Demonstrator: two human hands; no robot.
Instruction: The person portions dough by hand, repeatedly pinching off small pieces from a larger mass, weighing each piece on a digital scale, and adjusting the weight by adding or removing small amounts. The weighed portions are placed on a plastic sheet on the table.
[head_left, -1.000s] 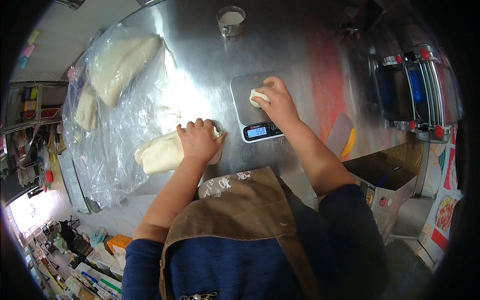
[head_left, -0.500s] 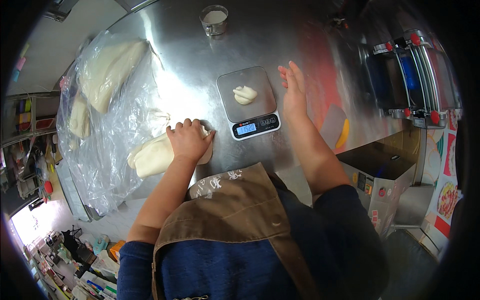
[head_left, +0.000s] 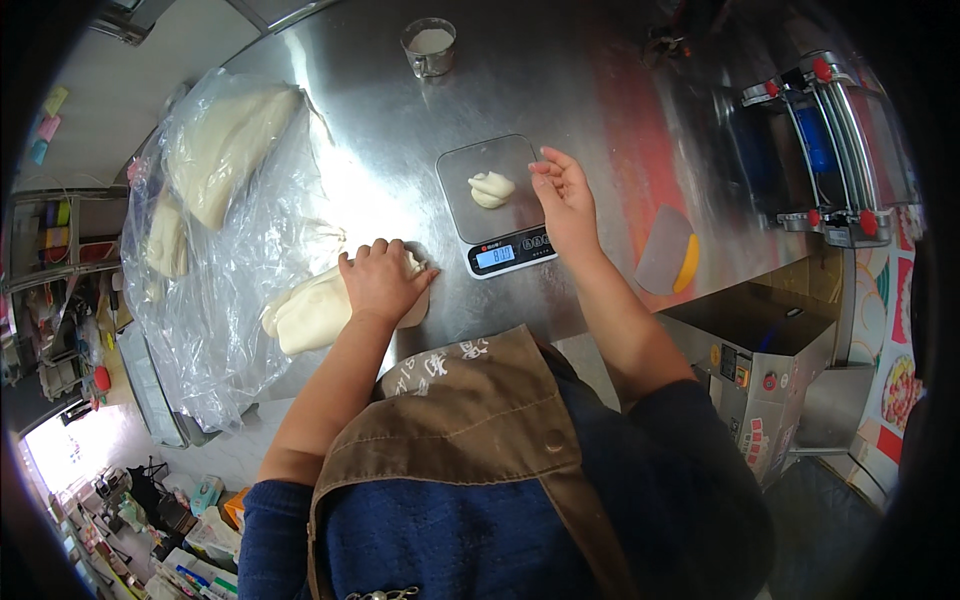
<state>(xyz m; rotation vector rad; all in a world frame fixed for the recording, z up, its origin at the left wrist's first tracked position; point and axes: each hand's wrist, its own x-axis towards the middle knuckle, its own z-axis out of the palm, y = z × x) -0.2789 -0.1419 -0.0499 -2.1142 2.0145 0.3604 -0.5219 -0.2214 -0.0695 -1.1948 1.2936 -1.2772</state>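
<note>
My right hand (head_left: 565,200) covered the small dough piece (head_left: 491,188) on the scale (head_left: 490,205) 1 second ago, then lifted away to the right. Now it hovers at the scale's right edge, fingers (head_left: 545,166) open, the piece lying bare on the pan.

A scale (head_left: 490,205) stands near the middle of the table (head_left: 620,120), with a small piece of dough (head_left: 491,189) on its plate. The right hand (head_left: 565,200) lies at the scale's right edge. Left of the scale, the left hand (head_left: 380,280) rests on a dough log (head_left: 310,312), which lies partly on a plastic sheet (head_left: 230,270). More dough (head_left: 225,150) lies farther back on the sheet. A cup (head_left: 429,46) stands behind the scale. A scraper (head_left: 668,264) lies right of the scale, and a machine (head_left: 830,150) stands beyond it at the right.
</note>
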